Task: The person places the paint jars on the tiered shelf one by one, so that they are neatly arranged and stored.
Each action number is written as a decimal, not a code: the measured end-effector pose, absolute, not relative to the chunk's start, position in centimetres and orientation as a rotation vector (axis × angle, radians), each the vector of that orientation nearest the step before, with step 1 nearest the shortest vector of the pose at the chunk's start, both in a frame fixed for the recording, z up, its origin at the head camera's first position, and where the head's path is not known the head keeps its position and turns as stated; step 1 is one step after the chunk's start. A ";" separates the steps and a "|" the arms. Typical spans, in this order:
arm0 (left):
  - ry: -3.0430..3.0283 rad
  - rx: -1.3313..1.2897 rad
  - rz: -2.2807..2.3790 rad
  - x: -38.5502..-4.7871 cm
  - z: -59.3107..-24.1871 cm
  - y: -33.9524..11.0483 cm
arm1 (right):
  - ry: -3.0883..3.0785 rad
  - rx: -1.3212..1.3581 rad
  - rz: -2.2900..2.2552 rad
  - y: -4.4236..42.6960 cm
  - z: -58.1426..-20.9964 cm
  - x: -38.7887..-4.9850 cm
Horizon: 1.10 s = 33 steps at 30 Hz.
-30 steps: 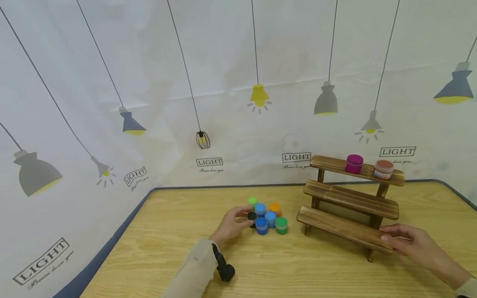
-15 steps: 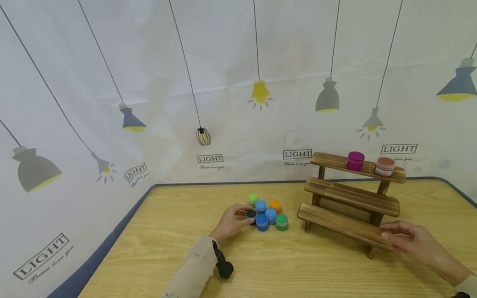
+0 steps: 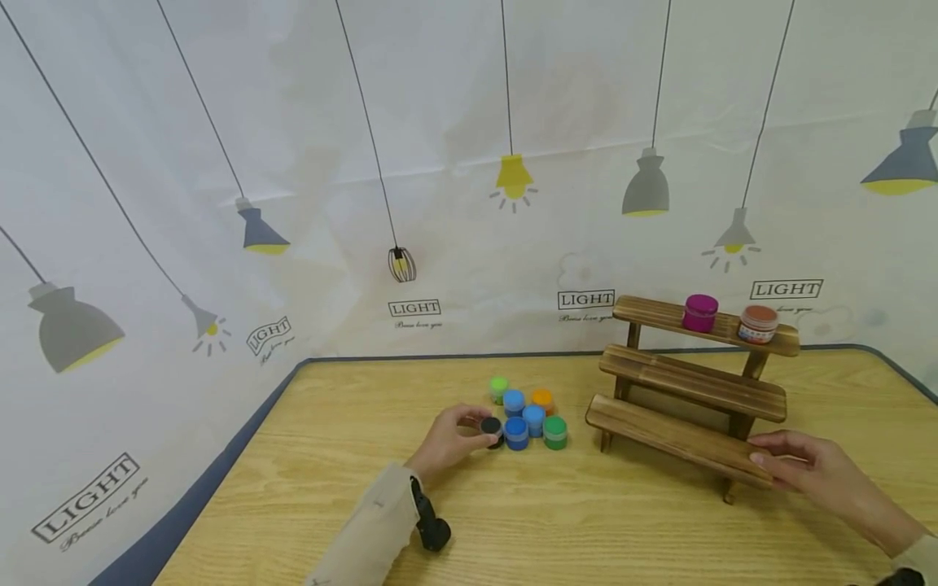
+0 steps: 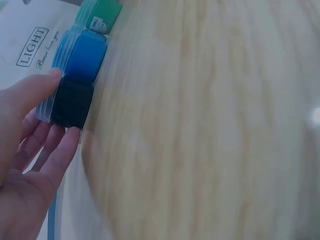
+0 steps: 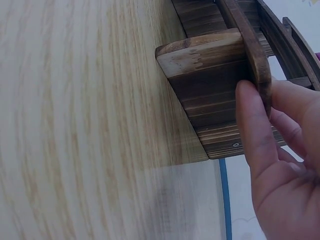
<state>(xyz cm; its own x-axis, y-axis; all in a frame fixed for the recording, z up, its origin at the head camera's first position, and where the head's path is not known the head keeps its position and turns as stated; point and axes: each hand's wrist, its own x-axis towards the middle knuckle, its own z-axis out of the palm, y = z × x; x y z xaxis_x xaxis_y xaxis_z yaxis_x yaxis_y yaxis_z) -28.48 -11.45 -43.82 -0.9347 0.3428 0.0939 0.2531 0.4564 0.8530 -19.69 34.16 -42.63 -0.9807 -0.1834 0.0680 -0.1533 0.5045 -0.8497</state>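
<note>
Black jar [image 3: 493,426] had shifted slightly: compared with a second earlier, it sat a little farther left and nearer the person, drawn out from the back light blue jar [image 3: 514,403], and stood just beside the dark blue jar [image 3: 516,433] at the near side of the cluster. Left hand [image 3: 445,443] had moved with it, pinching it between thumb and curled fingers. Jar appeared upright and down on the wooden table [image 3: 293,472]; left wrist view showed it next to its blue neighbour, though whether the two touched could not be told. The other jars had kept their places: light green jar [image 3: 499,390] and orange jar [image 3: 543,400] at the back, front light blue jar [image 3: 533,421] in the middle, green jar [image 3: 554,432] at the right end. Right hand [image 3: 828,480] had not left the three-tier stand [image 3: 692,381], thumb and fingers pinching the right end of its lowest shelf. Purple jar [image 3: 700,313] and terracotta jar [image 3: 758,324] stood unchanged on the top shelf. My reading: the small slide meant the black jar was being singled out from the group, while the right hand probably steadied the stand.
</note>
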 end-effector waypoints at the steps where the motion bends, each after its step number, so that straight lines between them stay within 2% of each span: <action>1: 2.605 0.529 1.496 -28.4 -43.8 -11.5 | 2.705 -0.287 -1.509 34.1 -42.5 -19.7; 18: 2.546 0.677 1.423 -29.0 -43.3 -11.3 | 2.712 -0.344 -1.534 34.3 -42.8 -19.7; 28: 2.597 0.585 1.439 -28.6 -43.5 -11.3 | 2.694 -0.373 -1.566 34.4 -42.8 -19.7; 33: 2.620 0.584 1.447 -27.5 -42.1 -11.6 | 2.653 -0.390 -1.592 34.3 -42.9 -19.6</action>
<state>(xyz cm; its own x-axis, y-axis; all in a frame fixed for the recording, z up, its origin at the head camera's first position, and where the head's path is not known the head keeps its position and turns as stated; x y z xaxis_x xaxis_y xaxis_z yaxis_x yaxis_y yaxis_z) -27.52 -11.56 -42.10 -0.9227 0.3717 0.1023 0.2846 0.4777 0.8312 -19.63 34.35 -42.86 -0.9684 -0.2245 0.1082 -0.2011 0.4476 -0.8713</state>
